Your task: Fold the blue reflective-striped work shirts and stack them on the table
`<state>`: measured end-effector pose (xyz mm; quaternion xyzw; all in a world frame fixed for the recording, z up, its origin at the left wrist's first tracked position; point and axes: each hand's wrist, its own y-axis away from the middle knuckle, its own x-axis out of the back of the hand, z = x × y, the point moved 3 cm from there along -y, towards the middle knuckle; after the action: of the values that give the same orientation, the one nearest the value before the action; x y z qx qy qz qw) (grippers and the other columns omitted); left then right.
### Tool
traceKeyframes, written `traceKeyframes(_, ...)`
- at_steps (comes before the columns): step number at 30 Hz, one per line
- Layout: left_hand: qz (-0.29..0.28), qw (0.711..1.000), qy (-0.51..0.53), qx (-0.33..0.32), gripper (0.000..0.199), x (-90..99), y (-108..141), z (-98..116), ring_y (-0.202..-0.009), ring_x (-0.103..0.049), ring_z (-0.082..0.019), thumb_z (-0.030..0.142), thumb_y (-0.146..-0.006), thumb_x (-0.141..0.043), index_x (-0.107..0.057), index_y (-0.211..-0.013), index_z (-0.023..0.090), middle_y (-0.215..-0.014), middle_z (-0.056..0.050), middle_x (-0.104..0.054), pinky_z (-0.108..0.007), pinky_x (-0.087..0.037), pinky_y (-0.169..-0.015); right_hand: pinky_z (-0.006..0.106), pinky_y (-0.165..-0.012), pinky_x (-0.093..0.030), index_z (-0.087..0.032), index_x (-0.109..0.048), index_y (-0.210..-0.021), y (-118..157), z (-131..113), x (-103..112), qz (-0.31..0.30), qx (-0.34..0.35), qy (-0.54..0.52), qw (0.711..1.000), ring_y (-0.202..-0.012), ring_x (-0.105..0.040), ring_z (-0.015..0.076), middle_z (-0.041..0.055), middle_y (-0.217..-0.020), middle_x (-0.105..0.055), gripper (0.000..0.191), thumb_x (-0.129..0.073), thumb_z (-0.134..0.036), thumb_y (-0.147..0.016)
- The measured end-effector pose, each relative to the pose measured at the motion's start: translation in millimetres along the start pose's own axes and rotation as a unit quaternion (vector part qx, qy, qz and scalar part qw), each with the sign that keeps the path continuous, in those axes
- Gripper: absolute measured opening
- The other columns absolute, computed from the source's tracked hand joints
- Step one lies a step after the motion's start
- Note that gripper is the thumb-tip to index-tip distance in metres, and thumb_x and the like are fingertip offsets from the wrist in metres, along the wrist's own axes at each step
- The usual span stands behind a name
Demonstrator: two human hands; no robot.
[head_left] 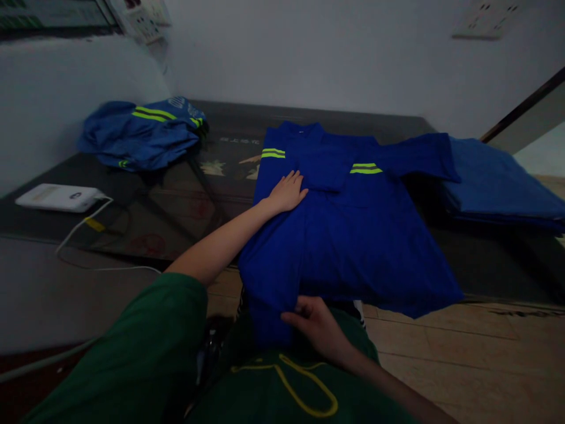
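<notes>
A dark blue garment (362, 235) with yellow-green stripes lies over the front edge of a dark table. Its left side is folded inward, and one sleeve stretches out to the right. My left hand (288, 191) rests on the folded part, fingers spread and palm down. Near the lower edge, my right hand (313, 323) is curled beside the fabric that hangs toward my lap, its thumb and fingers at the cloth's edge. The dim light hides how firmly they pinch it.
On the table (229, 203), a crumpled blue garment (145, 134) lies at the back left. A white device (59, 197) with a cable sits at the left. Folded blue fabric (498, 179) is stacked at the right. A wall stands behind.
</notes>
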<state>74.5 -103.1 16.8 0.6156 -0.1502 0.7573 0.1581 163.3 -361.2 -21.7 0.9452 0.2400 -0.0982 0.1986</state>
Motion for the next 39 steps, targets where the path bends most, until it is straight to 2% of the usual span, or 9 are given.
traceKeyframes(3, -0.004, 1.000, 0.019, 0.003, 0.058, -1.5, -3, -2, -0.144, -0.018, -0.029, 0.037, -0.097, -0.032, -0.029, -0.143, 0.001, -0.154, -0.021, -0.023, -0.043, -0.020, -0.116, 0.027, -0.071, -0.047, -0.019, -0.065, -0.072, 9, -25, -7, -0.054, -0.007, -0.056, 0.997, -0.066, -0.058, 0.0135, -0.0018, -0.067, -0.063, 0.037, -0.074, -0.055, -0.067)
traceKeyframes(6, 0.017, 0.999, 0.039, 0.001, 0.059, -4.6, -5, -4, -0.143, -0.019, -0.030, 0.036, -0.096, -0.034, -0.027, -0.145, 0.003, -0.153, -0.021, -0.026, -0.046, -0.021, -0.115, 0.029, -0.075, -0.047, -0.019, -0.066, -0.079, 8, -21, -3, -0.070, -0.015, -0.071, 0.995, -0.070, -0.059, 0.0153, -0.0001, -0.072, -0.064, 0.042, -0.073, -0.059, -0.066)
traceKeyframes(10, 0.045, 0.998, 0.036, 0.002, 0.058, -7.1, -4, -4, -0.143, -0.020, -0.028, 0.036, -0.096, -0.033, -0.025, -0.147, 0.008, -0.153, -0.017, -0.028, -0.048, -0.020, -0.116, 0.038, -0.088, -0.046, -0.018, -0.065, -0.082, -3, 19, 16, -0.003, -0.016, 0.019, 1.000, -0.082, -0.061, 0.0204, 0.0033, -0.082, -0.066, 0.052, -0.070, -0.066, -0.064)
traceKeyframes(13, 0.035, 0.999, 0.019, 0.002, 0.058, -7.1, -2, -3, -0.144, -0.019, -0.027, 0.037, -0.097, -0.030, -0.027, -0.147, 0.009, -0.154, -0.015, -0.026, -0.048, -0.018, -0.116, 0.040, -0.094, -0.044, -0.020, -0.065, -0.099, -7, 38, 23, 0.010, -0.008, 0.063, 0.998, -0.097, -0.061, 0.0240, 0.0051, -0.097, -0.067, 0.051, -0.074, -0.057, -0.065)
traceKeyframes(16, 0.026, 1.000, 0.004, 0.005, 0.059, -6.6, -2, -2, -0.144, -0.017, -0.026, 0.038, -0.097, -0.028, -0.025, -0.149, 0.010, -0.155, -0.013, -0.023, -0.047, -0.016, -0.117, 0.039, -0.088, -0.046, -0.019, -0.067, -0.086, -12, 44, 27, 0.003, -0.001, 0.143, 0.990, -0.091, -0.062, 0.0244, 0.0043, -0.089, -0.068, 0.031, -0.069, -0.048, -0.074)
traceKeyframes(20, 0.014, 1.000, -0.002, 0.007, 0.060, -8.2, -4, -4, -0.145, -0.014, -0.026, 0.040, -0.097, -0.027, -0.022, -0.150, 0.011, -0.157, -0.012, -0.019, -0.047, -0.014, -0.117, 0.039, -0.087, -0.045, -0.020, -0.061, -0.066, -28, 45, 44, 0.095, 0.016, 0.287, 0.953, -0.086, -0.061, 0.0253, 0.0043, -0.074, -0.064, 0.025, -0.059, -0.038, -0.083)
traceKeyframes(28, 0.039, 0.999, 0.011, 0.000, 0.057, -8.3, -1, -3, -0.144, -0.019, -0.025, 0.039, -0.097, -0.029, -0.026, -0.148, 0.014, -0.155, -0.012, -0.024, -0.047, -0.017, -0.116, 0.041, -0.098, -0.038, -0.020, -0.066, -0.094, -41, 43, 44, 0.112, 0.012, 0.395, 0.912, -0.108, -0.059, 0.0303, 0.0134, -0.104, -0.068, 0.024, -0.045, -0.030, -0.091)
traceKeyframes(35, 0.135, 0.989, 0.045, -0.028, 0.042, 17.1, 8, 2, -0.134, -0.039, -0.025, 0.031, -0.097, -0.034, -0.049, -0.133, 0.015, -0.143, -0.012, -0.047, -0.045, -0.027, -0.113, 0.036, -0.077, -0.046, -0.018, -0.071, -0.097, 17, 3, 46, 0.062, -0.083, 0.549, 0.829, -0.092, -0.066, 0.0309, 0.0154, -0.100, -0.071, 0.020, -0.057, -0.023, -0.083)
traceKeyframes(39, 0.119, 0.983, 0.113, -0.078, 0.031, 61.0, 58, 12, -0.110, -0.059, -0.022, 0.030, -0.094, -0.040, -0.062, -0.112, 0.018, -0.118, -0.008, -0.065, -0.037, -0.043, -0.097, 0.026, -0.056, -0.043, -0.019, -0.070, -0.073, 42, -64, 49, -0.045, -0.033, 0.461, 0.886, -0.061, -0.065, 0.0187, 0.0059, -0.067, -0.069, 0.038, -0.044, -0.036, -0.093)
